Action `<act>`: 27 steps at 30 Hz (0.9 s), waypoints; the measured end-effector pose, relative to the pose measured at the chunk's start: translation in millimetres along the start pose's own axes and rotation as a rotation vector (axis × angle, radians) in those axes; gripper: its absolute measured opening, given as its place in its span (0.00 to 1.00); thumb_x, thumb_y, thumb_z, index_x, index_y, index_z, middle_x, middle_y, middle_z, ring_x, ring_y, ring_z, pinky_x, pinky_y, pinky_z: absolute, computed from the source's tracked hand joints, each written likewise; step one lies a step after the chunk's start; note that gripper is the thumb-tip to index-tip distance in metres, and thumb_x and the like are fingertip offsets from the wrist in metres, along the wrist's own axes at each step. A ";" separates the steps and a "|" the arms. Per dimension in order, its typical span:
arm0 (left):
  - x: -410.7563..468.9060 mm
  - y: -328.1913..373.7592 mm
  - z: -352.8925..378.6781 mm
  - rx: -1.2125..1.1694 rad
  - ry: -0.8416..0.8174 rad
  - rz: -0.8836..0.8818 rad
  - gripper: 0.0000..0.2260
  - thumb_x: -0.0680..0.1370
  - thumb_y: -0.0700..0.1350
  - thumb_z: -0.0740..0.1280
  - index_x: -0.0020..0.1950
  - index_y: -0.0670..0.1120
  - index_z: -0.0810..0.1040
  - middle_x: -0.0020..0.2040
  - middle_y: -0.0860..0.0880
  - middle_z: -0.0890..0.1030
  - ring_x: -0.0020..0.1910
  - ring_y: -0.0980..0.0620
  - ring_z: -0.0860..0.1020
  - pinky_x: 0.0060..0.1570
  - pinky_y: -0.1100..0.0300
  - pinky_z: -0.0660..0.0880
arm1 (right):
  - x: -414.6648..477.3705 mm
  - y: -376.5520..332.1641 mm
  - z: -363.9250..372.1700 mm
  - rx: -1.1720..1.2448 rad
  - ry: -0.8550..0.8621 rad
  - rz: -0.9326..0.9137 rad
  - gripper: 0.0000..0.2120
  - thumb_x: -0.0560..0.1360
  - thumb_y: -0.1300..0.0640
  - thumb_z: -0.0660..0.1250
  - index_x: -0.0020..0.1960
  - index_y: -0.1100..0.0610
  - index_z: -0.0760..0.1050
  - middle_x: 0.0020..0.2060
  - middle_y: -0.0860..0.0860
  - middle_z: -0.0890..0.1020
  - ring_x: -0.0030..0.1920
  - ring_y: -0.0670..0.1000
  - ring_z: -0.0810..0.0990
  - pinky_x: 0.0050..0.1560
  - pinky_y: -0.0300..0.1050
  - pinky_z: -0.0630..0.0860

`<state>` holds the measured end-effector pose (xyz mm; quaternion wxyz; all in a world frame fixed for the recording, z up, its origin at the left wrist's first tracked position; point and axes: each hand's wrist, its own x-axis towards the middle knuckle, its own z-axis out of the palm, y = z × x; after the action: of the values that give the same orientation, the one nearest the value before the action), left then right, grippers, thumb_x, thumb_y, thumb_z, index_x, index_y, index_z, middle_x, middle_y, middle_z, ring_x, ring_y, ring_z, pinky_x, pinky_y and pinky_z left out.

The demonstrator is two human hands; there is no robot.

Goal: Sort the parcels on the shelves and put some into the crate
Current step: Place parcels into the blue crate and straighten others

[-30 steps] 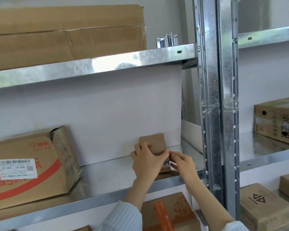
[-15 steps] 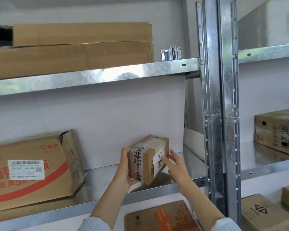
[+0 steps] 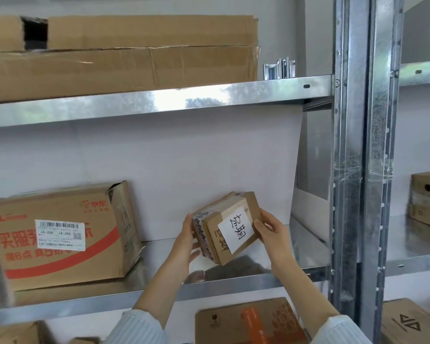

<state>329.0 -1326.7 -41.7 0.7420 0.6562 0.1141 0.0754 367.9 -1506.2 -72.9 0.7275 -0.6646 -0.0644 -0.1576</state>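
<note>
A small brown parcel [image 3: 227, 225] with a white handwritten label is held tilted in the air just above the middle metal shelf [image 3: 233, 281]. My left hand [image 3: 185, 247] grips its left side, thumb under the lower edge. My right hand [image 3: 271, 232] holds its right side, fingers curled over the edge. A large brown carton with red print and a barcode label [image 3: 60, 234] sits on the same shelf to the left. No crate is in view.
Long flat cartons [image 3: 122, 55] lie on the top shelf. A galvanised upright post [image 3: 363, 170] stands right of my hands. Beyond it, a brown box [image 3: 427, 199] sits on the neighbouring shelf. Below are an orange-printed box [image 3: 251, 321] and a logo box [image 3: 412, 324].
The small parcel went from standing on the shelf to being lifted and turned in both hands, its white label now facing me. The view has tilted upward slightly.
</note>
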 end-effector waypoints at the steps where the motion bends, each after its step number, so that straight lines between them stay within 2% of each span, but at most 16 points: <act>1: 0.4 0.5 2.0 -0.033 0.010 0.022 0.21 0.82 0.59 0.51 0.64 0.48 0.74 0.59 0.46 0.77 0.53 0.47 0.76 0.63 0.51 0.72 | 0.5 -0.5 0.4 0.002 0.023 -0.010 0.12 0.79 0.59 0.63 0.60 0.47 0.78 0.53 0.47 0.84 0.55 0.52 0.81 0.60 0.55 0.77; 4: 2.5 3.2 6.5 -0.090 -0.006 0.075 0.17 0.83 0.56 0.52 0.68 0.53 0.71 0.53 0.49 0.78 0.49 0.48 0.76 0.57 0.50 0.75 | 0.2 -4.9 0.7 -0.011 0.100 -0.048 0.11 0.78 0.59 0.66 0.55 0.45 0.78 0.48 0.43 0.84 0.52 0.50 0.81 0.53 0.43 0.77; 6: 3.1 3.7 7.4 -0.097 -0.075 0.081 0.17 0.81 0.60 0.53 0.66 0.57 0.69 0.51 0.52 0.77 0.51 0.49 0.76 0.56 0.48 0.75 | -0.1 -7.3 1.5 -0.036 0.121 -0.079 0.10 0.77 0.58 0.67 0.55 0.45 0.78 0.48 0.43 0.83 0.50 0.48 0.80 0.51 0.41 0.77; 7: 3.3 3.6 7.3 -0.079 -0.125 0.077 0.19 0.79 0.64 0.54 0.66 0.58 0.68 0.52 0.52 0.77 0.53 0.49 0.76 0.56 0.47 0.75 | -0.6 -9.1 1.9 -0.046 0.133 -0.091 0.10 0.77 0.57 0.67 0.56 0.47 0.78 0.49 0.44 0.83 0.49 0.47 0.79 0.49 0.39 0.76; 9: 4.1 0.9 5.2 -0.005 -0.221 0.076 0.30 0.71 0.69 0.64 0.69 0.57 0.64 0.59 0.50 0.75 0.60 0.48 0.75 0.56 0.46 0.77 | 0.4 -12.5 2.1 -0.057 0.168 -0.105 0.12 0.77 0.56 0.67 0.60 0.51 0.78 0.52 0.46 0.83 0.50 0.45 0.78 0.48 0.35 0.75; 11: 3.8 -3.8 3.4 0.043 -0.267 0.083 0.41 0.63 0.66 0.73 0.71 0.55 0.63 0.63 0.49 0.74 0.63 0.47 0.73 0.55 0.46 0.78 | 1.0 -15.6 1.1 -0.036 0.188 -0.107 0.17 0.76 0.55 0.68 0.64 0.52 0.77 0.56 0.46 0.81 0.53 0.45 0.78 0.50 0.35 0.75; 13: -0.1 -7.1 3.6 -0.031 -0.240 0.098 0.37 0.64 0.61 0.75 0.69 0.53 0.67 0.61 0.47 0.76 0.61 0.46 0.76 0.54 0.46 0.79 | -2.7 -20.2 2.1 0.022 0.190 -0.111 0.23 0.76 0.52 0.69 0.69 0.50 0.72 0.62 0.46 0.78 0.59 0.46 0.76 0.51 0.32 0.72; 14: -2.5 -8.6 4.5 -0.111 -0.228 0.091 0.33 0.66 0.59 0.75 0.67 0.52 0.69 0.60 0.46 0.78 0.60 0.45 0.77 0.54 0.44 0.79 | -5.1 -20.9 4.0 0.054 0.182 -0.106 0.27 0.75 0.50 0.69 0.72 0.49 0.68 0.66 0.46 0.74 0.64 0.46 0.73 0.55 0.33 0.71; 16: -9.0 -11.7 8.1 -0.276 -0.225 0.065 0.25 0.71 0.56 0.73 0.65 0.51 0.72 0.59 0.44 0.79 0.59 0.45 0.78 0.54 0.42 0.78 | -11.5 -20.2 9.2 0.132 0.120 -0.044 0.35 0.75 0.45 0.69 0.77 0.46 0.58 0.73 0.45 0.65 0.72 0.47 0.66 0.67 0.42 0.67; 17: -13.8 -13.0 10.4 -0.326 -0.221 0.059 0.23 0.72 0.55 0.72 0.64 0.50 0.73 0.58 0.43 0.79 0.58 0.45 0.78 0.54 0.41 0.78 | -15.1 -18.6 12.2 0.180 0.060 0.010 0.37 0.74 0.43 0.68 0.78 0.46 0.54 0.75 0.46 0.64 0.73 0.49 0.65 0.70 0.47 0.65; 18: -18.3 -14.9 12.6 -0.355 -0.215 0.057 0.22 0.72 0.54 0.71 0.63 0.50 0.74 0.57 0.44 0.80 0.58 0.44 0.78 0.55 0.41 0.78 | -18.1 -15.8 15.0 0.234 -0.014 0.076 0.38 0.74 0.41 0.67 0.78 0.46 0.53 0.73 0.48 0.66 0.71 0.50 0.68 0.69 0.49 0.67; 19: -23.0 -17.1 14.6 -0.377 -0.210 0.059 0.20 0.73 0.54 0.70 0.63 0.50 0.74 0.57 0.44 0.80 0.58 0.44 0.79 0.55 0.41 0.78 | -22.0 -13.6 17.3 0.283 -0.091 0.141 0.36 0.74 0.40 0.66 0.77 0.47 0.56 0.70 0.50 0.72 0.67 0.52 0.73 0.64 0.50 0.73; 20: -27.5 -19.6 16.1 -0.394 -0.204 0.061 0.19 0.73 0.55 0.69 0.63 0.51 0.75 0.56 0.44 0.80 0.58 0.44 0.79 0.55 0.41 0.77 | -25.9 -12.7 18.5 0.315 -0.148 0.181 0.33 0.74 0.38 0.64 0.75 0.49 0.62 0.64 0.51 0.78 0.61 0.53 0.78 0.57 0.49 0.78; 22: -34.5 -25.2 16.5 -0.401 -0.184 0.052 0.21 0.73 0.56 0.69 0.63 0.51 0.75 0.58 0.44 0.79 0.60 0.45 0.77 0.58 0.43 0.76 | -32.6 -14.4 18.8 0.317 -0.177 0.179 0.25 0.75 0.39 0.63 0.67 0.50 0.73 0.55 0.52 0.84 0.54 0.54 0.82 0.44 0.44 0.80; 25: -41.9 -29.5 8.6 -0.271 -0.152 0.046 0.29 0.66 0.62 0.69 0.65 0.55 0.71 0.63 0.49 0.76 0.68 0.48 0.69 0.70 0.46 0.65 | -39.5 -17.7 16.3 0.320 -0.135 0.145 0.19 0.76 0.41 0.64 0.61 0.50 0.78 0.49 0.51 0.86 0.50 0.54 0.83 0.41 0.42 0.79; 27: -46.5 -29.0 -0.1 -0.152 -0.137 0.068 0.26 0.66 0.65 0.67 0.62 0.57 0.73 0.63 0.53 0.76 0.68 0.51 0.68 0.73 0.48 0.60 | -41.6 -18.1 14.5 0.309 -0.125 0.127 0.17 0.77 0.42 0.63 0.60 0.50 0.79 0.47 0.50 0.86 0.48 0.51 0.84 0.40 0.41 0.79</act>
<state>283.1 -1342.4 -67.2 0.7927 0.6052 0.0346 0.0639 324.7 -1487.2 -66.9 0.8240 -0.5563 -0.0909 -0.0578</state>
